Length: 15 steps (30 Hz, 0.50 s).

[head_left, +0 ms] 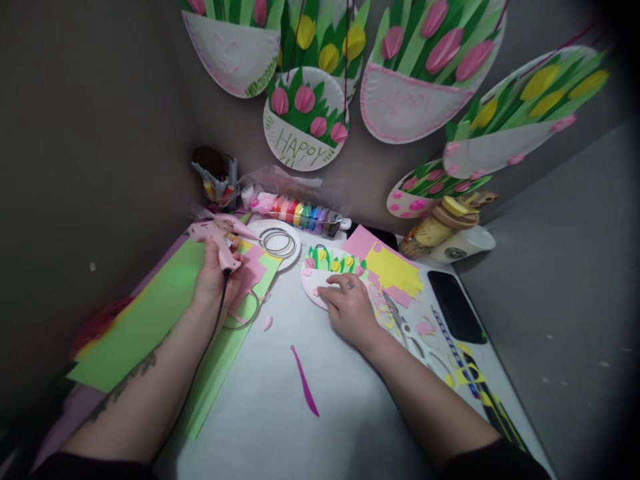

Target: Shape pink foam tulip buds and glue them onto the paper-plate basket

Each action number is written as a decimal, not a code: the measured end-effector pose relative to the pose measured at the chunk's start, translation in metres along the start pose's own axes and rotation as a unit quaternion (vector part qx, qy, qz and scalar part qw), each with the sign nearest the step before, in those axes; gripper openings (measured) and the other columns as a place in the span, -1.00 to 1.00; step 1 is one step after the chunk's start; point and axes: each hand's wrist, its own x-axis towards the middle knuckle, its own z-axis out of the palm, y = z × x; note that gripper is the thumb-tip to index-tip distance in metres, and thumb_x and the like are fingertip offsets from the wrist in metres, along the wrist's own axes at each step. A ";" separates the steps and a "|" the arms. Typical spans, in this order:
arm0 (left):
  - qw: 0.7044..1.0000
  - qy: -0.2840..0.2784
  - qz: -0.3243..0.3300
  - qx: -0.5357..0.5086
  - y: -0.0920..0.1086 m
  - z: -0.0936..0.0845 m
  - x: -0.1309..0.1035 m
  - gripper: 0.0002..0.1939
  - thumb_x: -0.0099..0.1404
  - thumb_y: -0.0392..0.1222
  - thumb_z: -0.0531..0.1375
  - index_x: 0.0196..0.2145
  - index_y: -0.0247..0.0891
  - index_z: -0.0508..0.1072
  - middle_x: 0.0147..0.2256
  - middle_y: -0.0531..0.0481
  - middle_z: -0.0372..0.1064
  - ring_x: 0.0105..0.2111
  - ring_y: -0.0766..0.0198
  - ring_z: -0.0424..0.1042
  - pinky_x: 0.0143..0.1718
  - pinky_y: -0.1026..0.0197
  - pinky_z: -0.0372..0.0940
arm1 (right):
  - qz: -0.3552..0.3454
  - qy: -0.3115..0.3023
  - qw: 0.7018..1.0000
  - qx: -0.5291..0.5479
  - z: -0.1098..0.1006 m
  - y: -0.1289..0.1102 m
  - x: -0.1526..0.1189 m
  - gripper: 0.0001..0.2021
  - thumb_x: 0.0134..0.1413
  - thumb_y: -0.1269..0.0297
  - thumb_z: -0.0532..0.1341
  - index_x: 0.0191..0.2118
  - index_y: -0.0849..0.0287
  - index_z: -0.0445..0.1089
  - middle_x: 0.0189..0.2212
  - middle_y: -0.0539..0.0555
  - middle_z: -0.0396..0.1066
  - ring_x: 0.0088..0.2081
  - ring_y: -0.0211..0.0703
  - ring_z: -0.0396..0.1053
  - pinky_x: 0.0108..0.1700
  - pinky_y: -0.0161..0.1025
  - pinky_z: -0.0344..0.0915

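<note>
Holding pink glue gun (204, 232) in left hand (216, 272), aside, likely to keep clear of flower plate (313, 277) | flower plate: on tabletop (245, 417), right hand (351, 308) loosely curled over it, seemingly steadying; any pinch cannot be told

Small plate (303, 148): at 12 o'clock, green "HAPPY" is being shown.
Pink-edged plate (417, 105): at 1 o'clock, faint pink "Happy" is being displayed.
White cup (470, 244): at 3 o'clock, a round dark emblem (451, 253) is being borne, lettering unreadable.

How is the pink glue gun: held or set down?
Held: the left hand wraps around the pink glue gun, its cord running along the forearm.
</note>
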 end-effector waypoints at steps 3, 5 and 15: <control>1.000 0.010 -0.002 0.000 0.000 0.000 0.001 -0.68 0.47 -0.07 -0.07 -0.20 -0.32 0.37 -0.49 0.05 0.42 -0.62 0.47 0.33 -0.54 0.44 0.32 | -0.007 -0.005 1.000 -0.009 0.001 -0.001 0.000 -0.70 0.05 0.50 0.15 -0.18 0.04 0.54 -0.13 0.14 0.42 -0.05 0.08 0.21 -0.03 0.02 0.23; 1.000 0.011 -0.004 -0.001 -0.001 -0.001 0.001 -0.67 0.47 -0.07 -0.07 -0.20 -0.33 0.37 -0.49 0.05 0.42 -0.62 0.47 0.34 -0.55 0.44 0.32 | -0.012 -0.003 1.000 -0.009 0.001 -0.001 0.000 -0.70 0.05 0.50 0.15 -0.18 0.06 0.53 -0.14 0.15 0.42 -0.05 0.08 0.21 -0.03 0.01 0.23; 1.000 0.006 -0.003 -0.009 -0.002 -0.003 0.004 -0.67 0.46 -0.04 -0.07 -0.18 -0.31 0.36 -0.49 0.07 0.42 -0.64 0.49 0.34 -0.56 0.47 0.33 | -0.028 0.019 0.999 -0.010 0.002 0.000 0.003 -0.72 -0.01 0.55 0.15 -0.22 0.16 0.52 -0.19 0.16 0.43 -0.11 0.04 0.22 -0.06 -0.03 0.23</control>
